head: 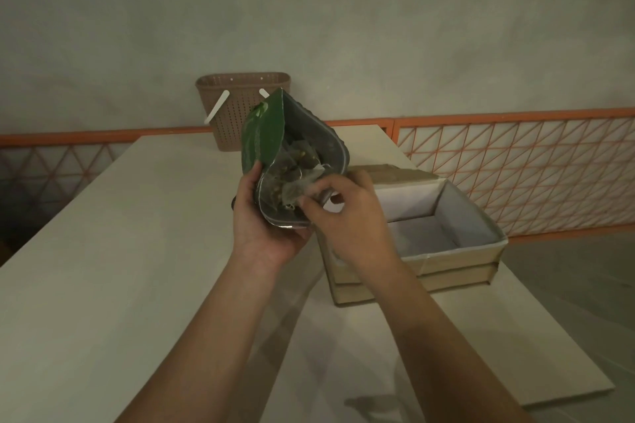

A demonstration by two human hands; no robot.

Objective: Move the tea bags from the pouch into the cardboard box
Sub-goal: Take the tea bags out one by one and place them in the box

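One table (103, 251), one cardboard box (457, 261), one basket (237, 106), one pouch (271, 134).
The box looks empty; the open pouch holds several tea bags (295, 165), number unclear. The left hand (264, 223) grips the pouch; the right hand (347, 216) fingers pinch one tea bag (299, 189) at the mouth.

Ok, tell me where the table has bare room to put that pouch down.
Bare tabletop stretches left of the left hand up to the brown basket, and along the near edge under both forearms. The right side is crowded by the cardboard box, with the right hand at the pouch mouth.
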